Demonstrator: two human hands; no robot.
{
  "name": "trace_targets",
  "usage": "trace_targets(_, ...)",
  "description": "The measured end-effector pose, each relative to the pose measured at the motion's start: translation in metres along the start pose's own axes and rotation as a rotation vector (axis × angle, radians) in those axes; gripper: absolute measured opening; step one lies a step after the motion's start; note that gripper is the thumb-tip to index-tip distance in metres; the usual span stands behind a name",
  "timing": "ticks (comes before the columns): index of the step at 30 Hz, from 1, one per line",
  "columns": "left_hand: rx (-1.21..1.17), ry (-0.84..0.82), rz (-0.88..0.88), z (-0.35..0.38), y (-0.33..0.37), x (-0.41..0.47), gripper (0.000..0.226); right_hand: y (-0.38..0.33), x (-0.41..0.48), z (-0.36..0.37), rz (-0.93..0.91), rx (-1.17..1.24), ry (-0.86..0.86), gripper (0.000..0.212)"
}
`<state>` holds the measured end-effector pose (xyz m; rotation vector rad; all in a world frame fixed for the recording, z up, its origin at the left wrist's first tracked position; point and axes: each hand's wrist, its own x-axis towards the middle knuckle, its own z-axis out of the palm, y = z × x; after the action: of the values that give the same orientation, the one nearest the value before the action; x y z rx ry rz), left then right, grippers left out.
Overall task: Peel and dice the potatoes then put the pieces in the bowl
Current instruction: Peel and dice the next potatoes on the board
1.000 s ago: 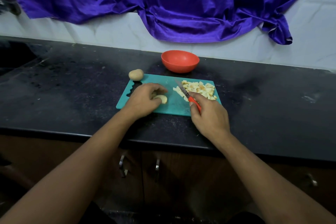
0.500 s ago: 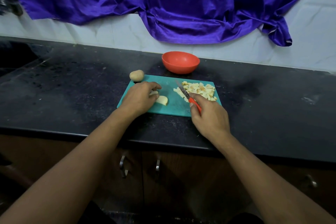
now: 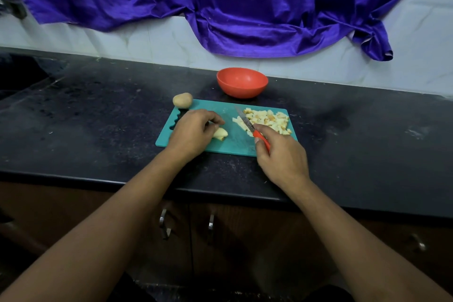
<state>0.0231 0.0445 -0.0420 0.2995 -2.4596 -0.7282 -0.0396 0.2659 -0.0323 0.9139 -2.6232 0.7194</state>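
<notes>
Potato (image 3: 220, 133) against left hand (image 3: 193, 130) (on board (image 3: 232, 143))

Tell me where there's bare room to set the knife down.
On the cutting board, only the middle strip between the potato piece held by the left hand and the diced pile is bare; its right end is crowded with knife and right hand. The counter is bare right of the board and left of the whole potato.
</notes>
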Motion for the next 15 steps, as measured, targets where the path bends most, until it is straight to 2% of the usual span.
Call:
trace_targets(3, -0.036, -0.056, 0.043, -0.006, -0.004, 0.000, 0.018, -0.001, -0.001, 0.000, 0.001, 0.000, -0.008, 0.043)
trace_targets(6, -0.068, -0.257, 0.066, -0.018, -0.008, 0.000, 0.029, -0.001, 0.000, -0.001, 0.008, -0.008, -0.016, 0.044)
trace_targets(8, -0.053, -0.327, 0.051, -0.024, -0.010, 0.001, 0.032, -0.001, 0.000, -0.001, 0.006, -0.013, -0.019, 0.043)
trace_targets(15, 0.134, -0.145, -0.021, -0.008, 0.006, 0.001, 0.030, -0.002, -0.001, -0.001, 0.009, -0.010, -0.013, 0.043)
